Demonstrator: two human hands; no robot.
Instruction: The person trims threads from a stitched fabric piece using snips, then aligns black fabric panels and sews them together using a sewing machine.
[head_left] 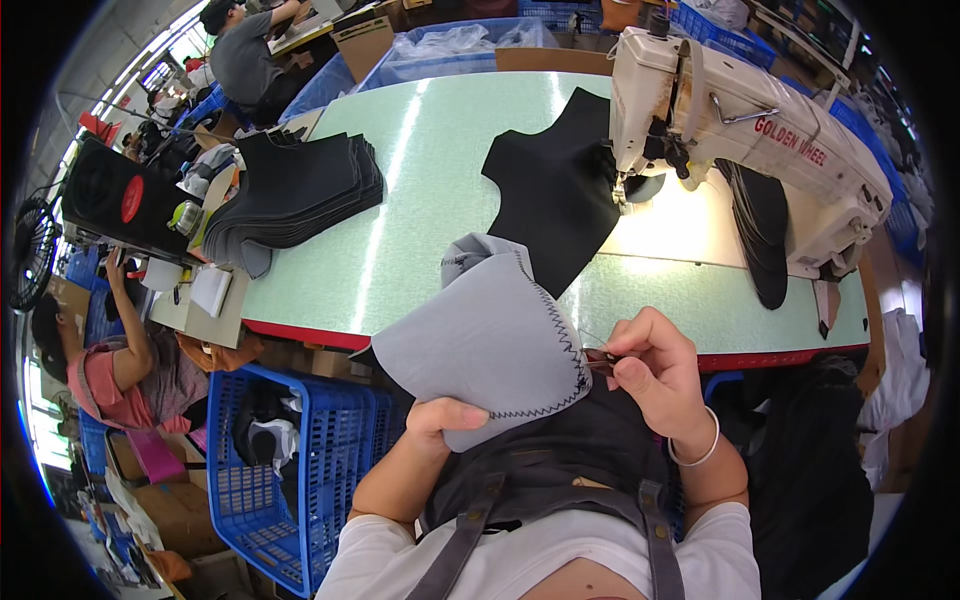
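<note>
My left hand (447, 422) is closed on the lower edge of a grey fabric piece (460, 340) with black zigzag stitching along its edge. The piece is curled over in front of my lap, its grey side up. At its right corner, my right hand (655, 375) pinches small thread snips (600, 359), mostly hidden by the fingers. Their tip meets the stitched corner, where loose thread ends show. Beyond the grey piece, a flat black fabric panel (555, 185) lies on the table, partly beneath the head of the sewing machine (740, 120).
A stack of black cut panels (300, 195) lies on the left of the pale green table (430, 140). Rounded black pieces (757, 235) sit right of the needle. A blue crate (260, 480) stands below at left. Two people (245, 60) work nearby at the left.
</note>
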